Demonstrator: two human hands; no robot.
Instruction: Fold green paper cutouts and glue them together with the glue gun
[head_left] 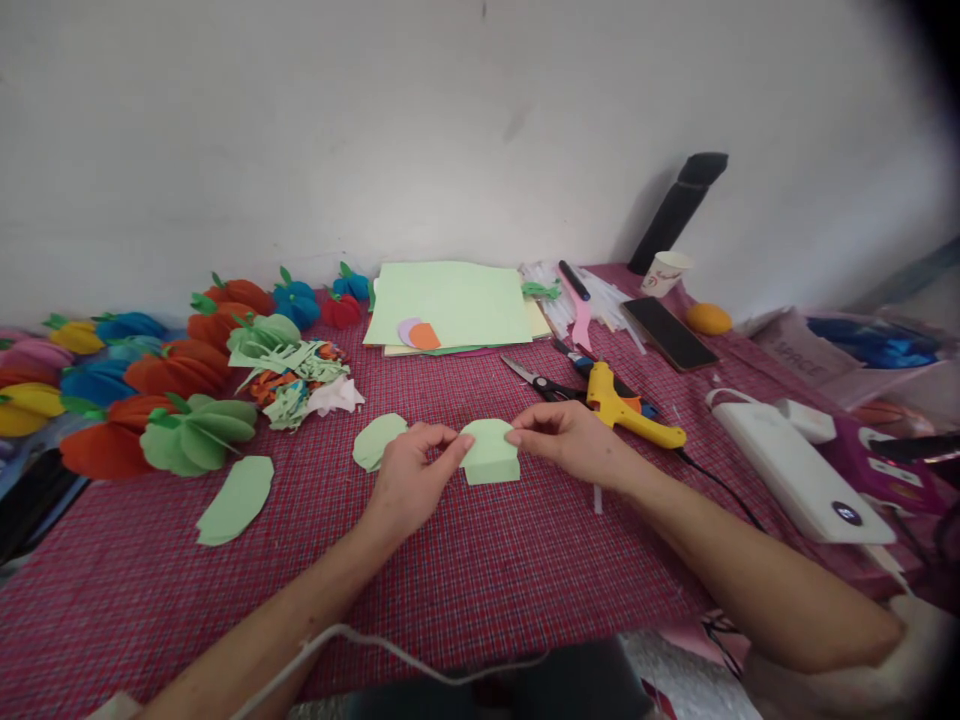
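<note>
Between my two hands is a pale green paper piece [490, 452] with a rounded top and a crease across its lower part. My left hand [414, 470] pinches its left edge with thumb and finger. The right edge is pinched by my right hand [564, 440]. Just behind my left hand lies a rounded pale green cutout [374, 441], partly covered by the fingers. Farther left rests a small stack of pale green half-round cutouts [237, 500]. Black-handled scissors [541, 380] and a yellow glue gun [624, 411] lie beyond and beside my right hand.
Several coloured paper pumpkins [180, 368] crowd the left, beside a heap of paper scraps [300, 382]. Green paper sheets [450, 295] lie at the back. Rightward are glue sticks [551, 300], a phone [670, 333], a paper cup [665, 273], an orange fruit [708, 319] and a white power bank [799, 465].
</note>
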